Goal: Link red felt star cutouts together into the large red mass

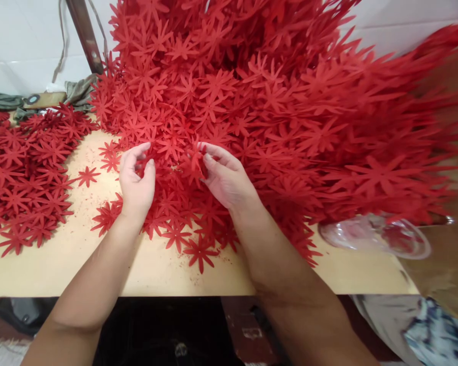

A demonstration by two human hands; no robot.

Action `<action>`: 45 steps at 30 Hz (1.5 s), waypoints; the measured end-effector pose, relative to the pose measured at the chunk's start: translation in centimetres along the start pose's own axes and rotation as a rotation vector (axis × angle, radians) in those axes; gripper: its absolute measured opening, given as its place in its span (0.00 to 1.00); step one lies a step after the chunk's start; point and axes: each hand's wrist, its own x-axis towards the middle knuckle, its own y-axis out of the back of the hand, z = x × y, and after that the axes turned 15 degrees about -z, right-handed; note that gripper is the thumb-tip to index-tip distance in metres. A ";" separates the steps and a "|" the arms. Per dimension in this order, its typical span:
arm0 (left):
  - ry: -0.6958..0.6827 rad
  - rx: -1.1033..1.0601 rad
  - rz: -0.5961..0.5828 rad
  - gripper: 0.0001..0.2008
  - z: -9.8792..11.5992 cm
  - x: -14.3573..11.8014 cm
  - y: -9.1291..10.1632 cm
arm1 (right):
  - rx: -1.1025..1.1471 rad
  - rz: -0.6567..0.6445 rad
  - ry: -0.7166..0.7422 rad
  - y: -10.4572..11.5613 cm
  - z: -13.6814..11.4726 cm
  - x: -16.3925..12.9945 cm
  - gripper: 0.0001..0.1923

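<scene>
Head view. A large heap of red flower cutouts (275, 101) covers the far and right part of the counter (61, 269) and runs out of frame at the top and right; the right portion is smeared by blur, so single pieces there cannot be made out. How deep the heap goes, and what lies beneath it, is hidden. A clear plastic object (377, 236) shows at the heap's lower right edge near the counter's front right corner; its form is hard to make out.

The left hand (136, 175) is at the near edge of the heap, fingers curled, thumb and forefinger close together at a red cutout; whether it actually grips the piece cannot be told. The right hand (225, 175) is just beside it, fingers bent, pinching a red flower (196, 155) between thumb and fingertips at the heap's near side, towards the middle of the counter.

A second, flatter spread of cutouts (23, 178) lies along the counter's left edge, well apart from the hands. Loose single pieces (87, 175) lie between the two.

A folded cloth (7, 101) at the far left corner is partly covered. No readable writing.
</scene>
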 end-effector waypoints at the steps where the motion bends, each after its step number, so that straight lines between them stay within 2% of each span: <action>1: -0.035 0.043 -0.015 0.12 0.2 -0.2 -0.1 | -0.003 0.008 -0.004 0.0 0.1 0.0 0.24; 5: -0.169 0.152 -0.094 0.10 1.0 -0.8 -0.3 | -0.055 0.071 -0.020 -0.3 0.5 0.2 0.22; 8: -0.210 0.172 -0.164 0.10 1.5 -1.2 -0.6 | -0.115 0.079 -0.012 -0.8 0.3 0.0 0.21; 15: -0.105 0.111 -0.392 0.16 1.2 -2.1 -1.8 | -0.393 0.118 0.091 -1.9 -0.5 -0.7 0.16; 18: -0.054 0.108 -0.446 0.19 1.0 -2.3 -2.2 | -0.439 0.130 0.134 -1.9 -0.3 -0.7 0.14; 25: -0.091 0.133 -0.393 0.19 0.6 -2.0 -1.8 | -0.383 0.033 0.125 -1.5 0.2 -0.3 0.20; 30: -0.116 0.132 -0.383 0.18 0.8 -1.9 -1.6 | -0.360 0.115 0.113 -1.8 -0.6 -0.7 0.17; 37: -0.087 0.061 -0.402 0.19 1.4 -2.2 -2.0 | -0.358 0.157 0.112 -2.4 -0.8 -0.8 0.22; 41: -0.050 0.020 -0.388 0.13 1.2 -2.1 -2.0 | -0.288 0.072 0.081 -2.8 -0.5 -0.9 0.26; 45: 0.005 -0.073 -0.307 0.09 1.2 -1.6 -1.6 | -0.196 -0.061 0.039 -3.2 -0.3 -1.0 0.28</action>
